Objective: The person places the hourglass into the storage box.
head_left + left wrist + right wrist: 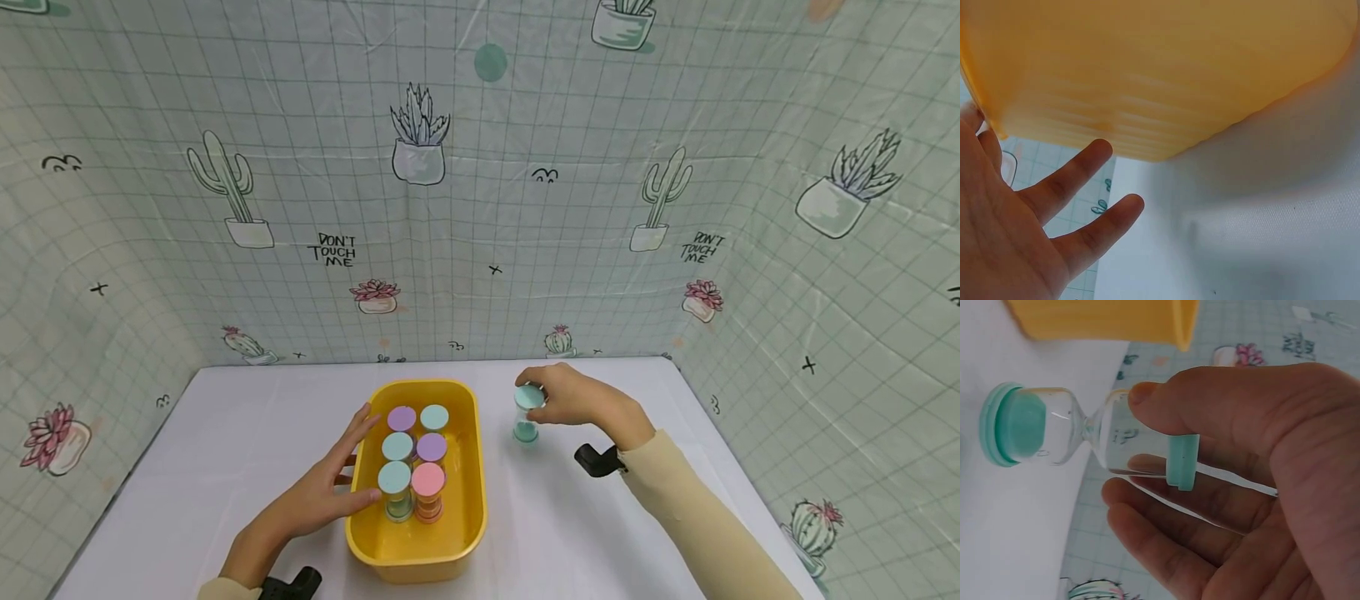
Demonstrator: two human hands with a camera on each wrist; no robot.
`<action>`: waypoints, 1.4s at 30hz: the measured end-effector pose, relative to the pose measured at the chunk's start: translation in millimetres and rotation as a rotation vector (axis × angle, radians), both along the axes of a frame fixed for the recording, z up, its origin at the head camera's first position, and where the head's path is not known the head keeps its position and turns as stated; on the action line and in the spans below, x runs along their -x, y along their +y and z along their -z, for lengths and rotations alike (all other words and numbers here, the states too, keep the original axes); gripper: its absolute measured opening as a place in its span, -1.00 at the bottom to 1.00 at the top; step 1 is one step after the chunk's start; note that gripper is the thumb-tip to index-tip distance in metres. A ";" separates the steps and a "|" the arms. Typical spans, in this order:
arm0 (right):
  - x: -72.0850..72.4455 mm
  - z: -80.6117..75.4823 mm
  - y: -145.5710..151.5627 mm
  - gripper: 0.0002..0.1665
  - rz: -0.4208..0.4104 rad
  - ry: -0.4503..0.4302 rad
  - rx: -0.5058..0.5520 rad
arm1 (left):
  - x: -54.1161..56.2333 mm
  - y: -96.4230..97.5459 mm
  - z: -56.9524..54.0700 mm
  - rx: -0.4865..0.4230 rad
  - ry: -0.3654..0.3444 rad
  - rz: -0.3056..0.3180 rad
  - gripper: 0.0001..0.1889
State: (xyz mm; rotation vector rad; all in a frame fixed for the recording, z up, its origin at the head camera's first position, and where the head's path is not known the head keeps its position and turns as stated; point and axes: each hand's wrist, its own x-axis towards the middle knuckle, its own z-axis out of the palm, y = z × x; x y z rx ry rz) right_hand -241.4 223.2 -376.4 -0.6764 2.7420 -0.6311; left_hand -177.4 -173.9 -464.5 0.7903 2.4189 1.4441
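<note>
At the upper bulb of a teal-capped hourglass point(526, 431), my right hand point(573, 400) pinches with thumb and fingers. It stands upright low over the white table, right of a yellow tub, teal sand in its lower bulb point(1025, 425). My left hand point(322, 487) is spread along the tub's point(468, 508) left side, thumb and fingertips at the rim. From the left wrist view, two straight fingers point(1079, 175) point along the outer wall. Inside the tub, several more hourglasses stand in two columns: teal-capped ones point(394, 477), two purple-capped point(431, 447) and one pink-capped point(428, 479).
The white table point(247, 433) runs back to a grid-patterned curtain point(480, 225) with cactus drawings, which also encloses both sides. A black wrist strap mount point(597, 460) sits on the right wrist, and another point(292, 585) on the left.
</note>
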 end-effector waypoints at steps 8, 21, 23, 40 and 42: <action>-14.5 -31.5 -7.8 -0.50 -0.015 0.032 0.016 | 0.0 0.2 -0.7 0.004 -0.004 -0.003 -0.03; -36.0 -72.8 -34.2 -0.56 -0.104 0.095 0.038 | 1.3 0.1 -2.8 0.031 0.017 -0.005 -0.04; -38.6 -75.9 -39.6 -0.58 -0.133 0.105 0.041 | 1.8 -0.5 -3.3 0.042 0.032 -0.006 -0.04; -58.9 -73.8 -94.3 -0.62 -0.384 0.055 0.075 | 3.4 -1.4 -8.2 0.192 0.107 -0.065 -0.17; -61.1 -71.8 -99.8 -0.61 -0.399 0.032 0.076 | 2.2 -0.9 -7.0 0.178 0.128 -0.075 -0.20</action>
